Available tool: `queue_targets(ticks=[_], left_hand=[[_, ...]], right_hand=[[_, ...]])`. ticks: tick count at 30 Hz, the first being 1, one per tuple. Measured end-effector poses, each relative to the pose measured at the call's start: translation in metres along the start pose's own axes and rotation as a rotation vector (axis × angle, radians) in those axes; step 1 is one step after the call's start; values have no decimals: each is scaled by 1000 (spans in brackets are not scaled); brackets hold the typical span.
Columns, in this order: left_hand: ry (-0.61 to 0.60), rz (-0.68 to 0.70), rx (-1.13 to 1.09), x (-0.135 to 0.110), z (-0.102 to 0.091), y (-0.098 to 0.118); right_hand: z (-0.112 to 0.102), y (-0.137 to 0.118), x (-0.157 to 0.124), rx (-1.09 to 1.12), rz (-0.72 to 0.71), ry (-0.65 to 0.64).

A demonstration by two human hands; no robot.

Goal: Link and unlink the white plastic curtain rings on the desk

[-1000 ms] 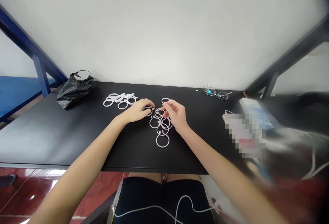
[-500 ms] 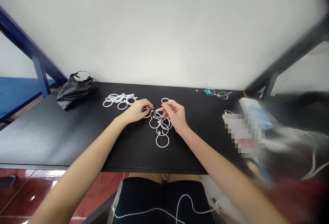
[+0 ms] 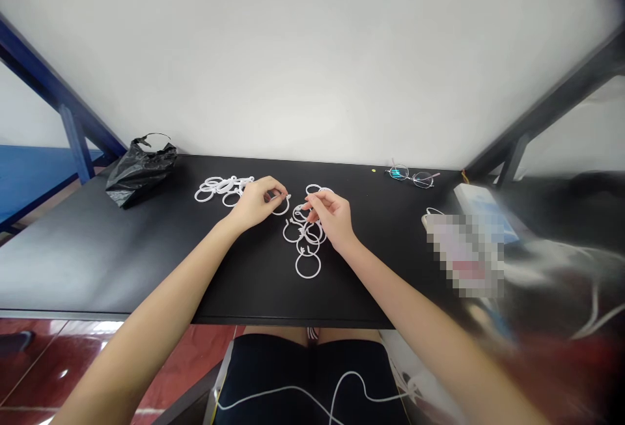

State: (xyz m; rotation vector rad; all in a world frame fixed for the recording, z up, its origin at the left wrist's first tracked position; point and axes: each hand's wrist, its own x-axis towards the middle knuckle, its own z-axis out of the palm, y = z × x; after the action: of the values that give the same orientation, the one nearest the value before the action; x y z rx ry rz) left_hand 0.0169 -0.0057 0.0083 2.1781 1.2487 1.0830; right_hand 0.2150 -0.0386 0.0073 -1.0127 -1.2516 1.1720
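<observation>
The left hand (image 3: 258,204), thumb and fingers nearly closed, pinches one white clasp ring (image 3: 287,207) over the black worktop (image 3: 254,278), a rear ring cluster (image 3: 225,186) seemingly kept from mixing with the nearer ring cluster (image 3: 301,232), where the right hand (image 3: 334,215) bunches its fingers, any hold impossible to tell

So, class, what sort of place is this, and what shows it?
Probably an indoor workspace, though its exact use is unclear: a black table set against a pale wall, a slanted blue beam, and a red tiled floor below.
</observation>
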Motion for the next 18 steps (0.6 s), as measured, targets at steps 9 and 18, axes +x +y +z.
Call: queue_targets(ticks=[9,18], left_hand=[[27,-139,-386,-2,7,14],[27,-136,-504,-4,14,19]], right_hand=[[2,3,-9,-247,-269,-68],[-2,-3,-2,-65,-91,-59]])
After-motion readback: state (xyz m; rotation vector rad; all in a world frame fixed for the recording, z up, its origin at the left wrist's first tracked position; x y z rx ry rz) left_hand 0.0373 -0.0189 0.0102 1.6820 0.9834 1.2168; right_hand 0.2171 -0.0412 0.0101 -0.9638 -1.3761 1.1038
